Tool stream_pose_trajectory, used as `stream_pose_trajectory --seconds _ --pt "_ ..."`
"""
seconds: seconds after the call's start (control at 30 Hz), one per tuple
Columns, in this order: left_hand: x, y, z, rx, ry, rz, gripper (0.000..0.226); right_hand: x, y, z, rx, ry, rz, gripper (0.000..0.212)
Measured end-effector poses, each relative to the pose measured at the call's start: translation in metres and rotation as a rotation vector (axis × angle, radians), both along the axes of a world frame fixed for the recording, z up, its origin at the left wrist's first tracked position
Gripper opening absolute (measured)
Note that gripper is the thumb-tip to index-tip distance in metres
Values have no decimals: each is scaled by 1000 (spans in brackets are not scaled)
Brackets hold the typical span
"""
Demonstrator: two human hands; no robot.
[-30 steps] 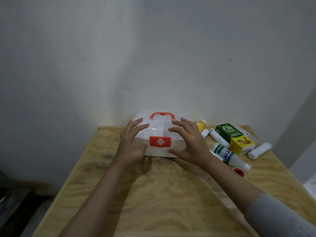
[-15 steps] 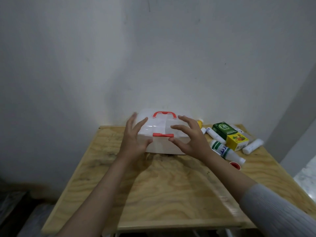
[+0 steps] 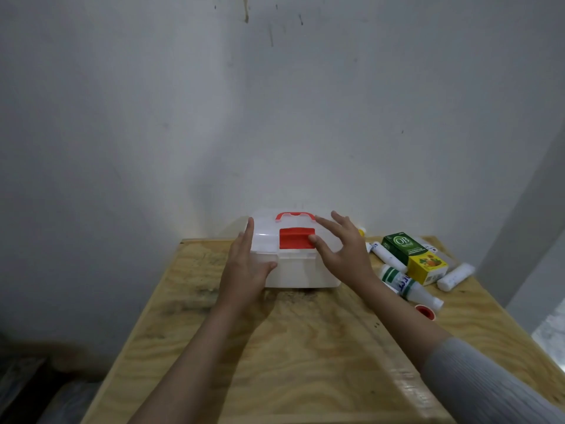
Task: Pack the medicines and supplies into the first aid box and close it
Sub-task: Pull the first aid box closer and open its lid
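The white translucent first aid box (image 3: pixel 301 272) stands at the back of the wooden table (image 3: pixel 305 356), lid down, red handle (image 3: pixel 295 215) on top. Its red latch (image 3: pixel 295 238) is flipped up over the lid's front. My left hand (image 3: pixel 244 270) clasps the box's left end, thumb on the front wall. My right hand (image 3: pixel 345 255) hovers over the right half with fingers spread, its thumb tip touching the latch's right edge. The supplies lie right of the box: a green carton (image 3: pixel 402 246), a yellow carton (image 3: pixel 426 266), a white bottle (image 3: pixel 403 284), a white tube (image 3: pixel 386 255) and a white roll (image 3: pixel 455 276).
A small red cap (image 3: pixel 425 311) lies by the bottle's neck. A yellow-tipped item (image 3: pixel 361 231) peeks out behind my right hand. The grey wall rises right behind the box. The table's left edge drops to a dark floor.
The red latch has swung up from the box's front onto the lid. My right thumb followed it upward, and my left hand shifted to the box's left end.
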State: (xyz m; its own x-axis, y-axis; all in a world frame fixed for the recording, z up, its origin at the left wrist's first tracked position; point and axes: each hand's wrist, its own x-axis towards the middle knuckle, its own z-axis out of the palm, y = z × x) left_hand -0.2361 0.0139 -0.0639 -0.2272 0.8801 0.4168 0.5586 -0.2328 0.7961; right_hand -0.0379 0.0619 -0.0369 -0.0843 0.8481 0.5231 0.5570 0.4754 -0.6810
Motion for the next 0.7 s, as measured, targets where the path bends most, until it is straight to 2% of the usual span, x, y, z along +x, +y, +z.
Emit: stream_pose_trajectory --seconds 0.23,0.43,0.57,0.7 --pt "5 -4 0 0 -77 -1 106 -9 12 35 41 239 -66 50" --pt "5 0 1 -16 -60 92 98 -17 29 62 68 466 -143 44" --pt "6 5 2 -17 -75 109 96 -20 44 64 140 512 -130 34" --pt "5 9 2 -20 -80 113 93 -19 57 57 214 451 -118 24"
